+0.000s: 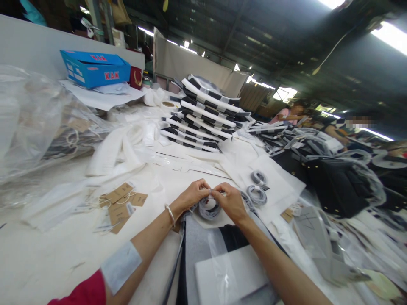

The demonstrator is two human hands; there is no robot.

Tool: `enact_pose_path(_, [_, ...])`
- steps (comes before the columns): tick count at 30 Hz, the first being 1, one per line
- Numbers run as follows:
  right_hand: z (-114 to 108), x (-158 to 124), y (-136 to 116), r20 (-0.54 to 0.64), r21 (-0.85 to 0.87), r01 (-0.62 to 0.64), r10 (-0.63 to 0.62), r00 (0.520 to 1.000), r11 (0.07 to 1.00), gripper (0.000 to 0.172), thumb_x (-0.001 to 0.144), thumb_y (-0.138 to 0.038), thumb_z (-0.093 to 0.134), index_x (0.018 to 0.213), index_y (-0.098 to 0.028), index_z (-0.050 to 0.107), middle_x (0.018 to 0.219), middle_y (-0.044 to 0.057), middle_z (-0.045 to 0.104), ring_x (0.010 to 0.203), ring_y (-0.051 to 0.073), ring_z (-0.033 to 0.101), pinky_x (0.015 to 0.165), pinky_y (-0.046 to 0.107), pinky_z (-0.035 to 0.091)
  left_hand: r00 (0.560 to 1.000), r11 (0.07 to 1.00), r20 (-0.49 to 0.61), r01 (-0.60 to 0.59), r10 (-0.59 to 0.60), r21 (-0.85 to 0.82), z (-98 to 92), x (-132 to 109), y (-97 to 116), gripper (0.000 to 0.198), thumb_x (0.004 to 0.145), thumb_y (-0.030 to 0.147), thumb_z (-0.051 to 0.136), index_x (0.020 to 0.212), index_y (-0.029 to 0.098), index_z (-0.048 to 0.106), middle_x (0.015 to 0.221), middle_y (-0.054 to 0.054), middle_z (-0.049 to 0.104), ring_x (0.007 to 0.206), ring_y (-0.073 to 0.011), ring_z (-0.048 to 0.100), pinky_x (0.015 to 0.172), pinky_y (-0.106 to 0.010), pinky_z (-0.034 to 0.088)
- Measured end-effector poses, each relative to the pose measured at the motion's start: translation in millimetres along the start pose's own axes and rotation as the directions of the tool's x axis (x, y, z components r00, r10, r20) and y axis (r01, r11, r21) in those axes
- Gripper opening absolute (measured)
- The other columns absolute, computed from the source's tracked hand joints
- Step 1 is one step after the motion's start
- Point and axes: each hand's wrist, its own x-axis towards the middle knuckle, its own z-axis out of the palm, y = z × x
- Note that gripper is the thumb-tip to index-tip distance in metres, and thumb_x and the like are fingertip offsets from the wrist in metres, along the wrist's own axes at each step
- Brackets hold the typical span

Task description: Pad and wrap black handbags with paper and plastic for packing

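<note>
My left hand (193,195) and my right hand (229,201) meet over the table, fingertips pinched together on a coiled grey striped band (208,209). The coil hangs just below my fingers, above a folded black, grey and white garment in a clear bag (219,254) lying in front of me. My left wrist carries a thin bracelet. Two more coiled grey bands (258,186) lie on white paper just to the right of my hands.
Brown paper tags with strings (122,203) lie left of my hands. A stack of folded black-and-white striped garments (203,114) stands behind. A blue box (93,67) sits far left, clear plastic bags (34,118) at left. Other people (295,112) work at the right beside dark garments (337,178).
</note>
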Motion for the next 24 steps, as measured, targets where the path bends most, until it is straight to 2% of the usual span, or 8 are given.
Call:
enact_pose_path(2, [-5,8,0,0.091,0.098,-0.161,0.152,0.984,0.982,0.017,0.078,-0.032,0.067,0.067,-0.02,0.064,0.068,0.0,0.064,0.067,0.016,0.057,0.064,0.028,0.042,1.0,1.0,0.017,-0.009,0.009,0.02,-0.6,0,1,0.02,0.068,0.032,0.066,0.079,0.017,0.058,0.069,0.003,0.058,0.059,-0.0104,0.052,0.055,-0.022,0.04])
enact_pose_path(4, [-10,15,1,0.206,0.17,-0.271,0.235,0.95,0.947,0.017,0.073,-0.034,0.068,0.066,-0.019,0.063,0.065,-0.001,0.063,0.061,0.014,0.055,0.059,0.026,0.04,1.0,1.0,0.027,0.012,-0.013,0.021,-0.5,-1,3,0.019,0.069,0.032,0.063,0.078,0.017,0.057,0.068,0.004,0.057,0.059,-0.0104,0.051,0.056,-0.022,0.039])
enact_pose_path(8, [-15,23,7,0.349,0.306,-0.388,0.277,0.895,0.869,0.021,0.061,-0.033,0.072,0.068,-0.019,0.059,0.061,-0.004,0.059,0.057,0.012,0.052,0.056,0.025,0.041,1.0,0.995,0.021,0.006,-0.008,0.1,0.6,-1,4,0.02,0.074,0.037,0.059,0.073,0.018,0.056,0.065,0.005,0.051,0.059,-0.0102,0.046,0.055,-0.022,0.036])
enact_pose_path(12, [-14,24,6,0.355,0.407,-0.418,0.281,0.892,0.813,0.03,0.054,-0.032,0.077,0.073,-0.02,0.056,0.062,-0.005,0.059,0.059,0.012,0.053,0.058,0.025,0.045,1.0,0.992,0.012,-0.014,0.013,0.123,2.0,0,3,0.018,0.071,0.035,0.062,0.073,0.018,0.057,0.064,0.004,0.053,0.059,-0.0112,0.049,0.055,-0.023,0.038])
enact_pose_path(15, [-18,18,-1,0.279,0.461,-0.379,0.275,0.92,0.802,0.033,0.056,-0.032,0.077,0.081,-0.019,0.06,0.075,-0.002,0.065,0.071,0.015,0.06,0.068,0.028,0.05,1.0,0.999,-0.024,-0.004,0.005,0.052,4.4,-1,7,0.016,0.067,0.031,0.061,0.075,0.017,0.059,0.063,0.004,0.057,0.057,-0.0117,0.051,0.054,-0.023,0.039])
enact_pose_path(18, [-39,2,-6,0.118,0.468,-0.316,0.296,0.948,0.826,0.034,0.063,-0.035,0.076,0.091,-0.019,0.065,0.09,0.003,0.069,0.086,0.018,0.064,0.08,0.032,0.052,1.0,1.0,-0.029,-0.004,0.004,0.005,6.6,-4,18,0.018,0.064,0.029,0.063,0.077,0.017,0.059,0.065,0.003,0.059,0.056,-0.0113,0.052,0.053,-0.023,0.039])
enact_pose_path(21, [-82,-30,1,-0.066,0.403,-0.304,0.359,0.931,0.863,0.034,0.069,-0.041,0.074,0.095,-0.019,0.068,0.096,0.006,0.071,0.091,0.021,0.065,0.085,0.035,0.051,0.999,0.999,-0.001,-0.038,0.038,0.036,7.0,-9,31,0.02,0.063,0.029,0.064,0.077,0.017,0.059,0.066,0.003,0.058,0.057,-0.0108,0.051,0.054,-0.022,0.037])
enact_pose_path(24, [-140,-79,27,-0.251,0.321,-0.362,0.447,0.858,0.875,0.035,0.071,-0.046,0.071,0.094,-0.018,0.069,0.093,0.008,0.072,0.088,0.023,0.067,0.085,0.036,0.051,0.995,0.989,0.066,-0.087,0.08,0.118,7.6,-18,43,0.022,0.065,0.032,0.064,0.079,0.017,0.058,0.068,0.004,0.058,0.06,-0.0115,0.051,0.056,-0.023,0.038])
